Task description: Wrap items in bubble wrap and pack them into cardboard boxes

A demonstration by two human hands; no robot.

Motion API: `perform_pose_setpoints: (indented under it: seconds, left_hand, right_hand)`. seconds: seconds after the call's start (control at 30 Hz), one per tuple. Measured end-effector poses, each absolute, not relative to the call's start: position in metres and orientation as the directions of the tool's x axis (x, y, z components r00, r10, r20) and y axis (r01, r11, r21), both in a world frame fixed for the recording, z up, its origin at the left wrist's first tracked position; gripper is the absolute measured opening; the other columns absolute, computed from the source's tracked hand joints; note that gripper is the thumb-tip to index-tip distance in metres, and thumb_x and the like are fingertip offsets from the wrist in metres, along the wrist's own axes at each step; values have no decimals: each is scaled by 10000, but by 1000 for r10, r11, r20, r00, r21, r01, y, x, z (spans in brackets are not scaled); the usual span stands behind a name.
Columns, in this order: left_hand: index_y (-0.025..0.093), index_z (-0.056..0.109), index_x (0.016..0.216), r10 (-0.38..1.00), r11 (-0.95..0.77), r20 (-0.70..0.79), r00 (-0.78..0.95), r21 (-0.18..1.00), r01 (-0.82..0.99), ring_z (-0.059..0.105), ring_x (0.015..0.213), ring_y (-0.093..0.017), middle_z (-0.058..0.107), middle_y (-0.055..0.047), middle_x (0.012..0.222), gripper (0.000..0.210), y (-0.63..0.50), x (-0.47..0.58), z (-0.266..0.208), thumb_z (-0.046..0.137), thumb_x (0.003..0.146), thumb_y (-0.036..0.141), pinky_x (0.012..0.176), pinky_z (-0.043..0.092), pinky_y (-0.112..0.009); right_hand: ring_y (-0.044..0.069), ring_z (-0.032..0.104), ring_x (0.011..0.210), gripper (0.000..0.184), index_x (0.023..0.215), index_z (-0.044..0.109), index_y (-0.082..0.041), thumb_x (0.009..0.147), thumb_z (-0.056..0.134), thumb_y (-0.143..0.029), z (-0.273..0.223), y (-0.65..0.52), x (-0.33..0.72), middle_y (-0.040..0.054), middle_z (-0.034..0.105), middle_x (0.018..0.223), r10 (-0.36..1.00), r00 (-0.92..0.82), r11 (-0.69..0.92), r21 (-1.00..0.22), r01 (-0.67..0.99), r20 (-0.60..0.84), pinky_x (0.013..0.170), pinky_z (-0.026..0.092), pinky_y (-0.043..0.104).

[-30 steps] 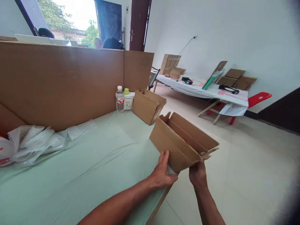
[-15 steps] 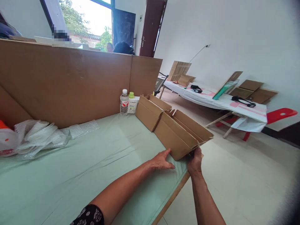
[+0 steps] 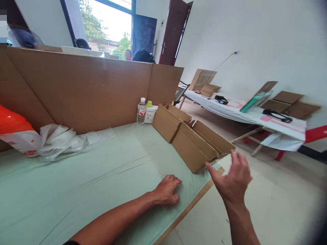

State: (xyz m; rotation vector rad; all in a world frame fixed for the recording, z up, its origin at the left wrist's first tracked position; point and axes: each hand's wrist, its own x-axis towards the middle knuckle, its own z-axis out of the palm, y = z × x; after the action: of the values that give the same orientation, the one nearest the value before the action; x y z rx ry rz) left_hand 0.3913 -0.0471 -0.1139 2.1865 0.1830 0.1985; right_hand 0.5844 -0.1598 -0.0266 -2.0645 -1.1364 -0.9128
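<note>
Two open cardboard boxes stand end to end along the table's right edge. The nearer box [image 3: 193,148] has its flaps raised, and the farther box [image 3: 166,123] sits against it. My right hand [image 3: 233,177] is at the near end of the nearer box, fingers spread and thumb by its lower corner; whether it touches the cardboard I cannot tell. My left hand [image 3: 168,191] is low over the green cloth [image 3: 107,194], fingers slightly bent and apart, holding nothing.
A water bottle [image 3: 141,111] and a white bottle with a green cap [image 3: 150,113] stand beyond the boxes. Bubble wrap [image 3: 62,141] and an orange-and-white bag [image 3: 19,131] lie at left. A cardboard screen [image 3: 97,92] borders the back. Another table [image 3: 235,112] stands right.
My right hand has come off the underside of the nearer box's end and opened out to the right. My left hand has drawn back from the box. The view has shifted left.
</note>
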Motion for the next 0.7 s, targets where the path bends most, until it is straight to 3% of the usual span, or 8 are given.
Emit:
perform_pose_setpoints:
  seconds: [0.1,0.2,0.4,0.6,0.7]
  left_hand:
    - [87,398,1439,232,-573,56,971,815,90,396,1383,-357,433,-208,1500,785,-49,403,-108,569,689,242,1154,328,-503]
    - [89,347,1482,267,-557,45,963,823,116,335,1437,-355,355,-204,1561,829,-47,408,-97,564,700,258,1176,311,-491]
    - [50,366,1475,314,-525,18,949,836,158,298,1467,-353,328,-236,1573,809,-41,377,-96,554,709,230,1195,281,-496]
    - [75,375,1479,359,-481,-17,933,853,201,295,1478,-322,325,-216,1587,781,-57,323,-99,560,738,234,1200,275,-498]
    - [107,443,1441,437,-462,-1,900,858,225,371,1437,-294,424,-184,1537,723,-66,269,-97,569,737,213,1182,317,-474]
  right_hand:
    - [374,568,1193,490,1267,605,-126,854,610,-390,13,-128,592,202,676,1193,669,372,-503,24,864,644,995,376,520]
    - [292,676,863,283,1036,711,-178,850,536,-299,27,-110,608,106,747,835,799,432,-494,48,868,418,800,441,391]
    - [256,658,712,324,1011,722,-206,863,490,-376,22,-118,618,73,738,765,800,453,-500,18,866,394,624,393,322]
    - [286,643,713,353,1043,713,-154,852,518,-377,28,-108,619,128,723,749,784,494,-562,93,822,375,643,384,358]
    - [324,647,820,405,1061,714,-125,870,491,-404,26,-109,623,196,728,874,780,441,-539,118,834,445,676,412,403]
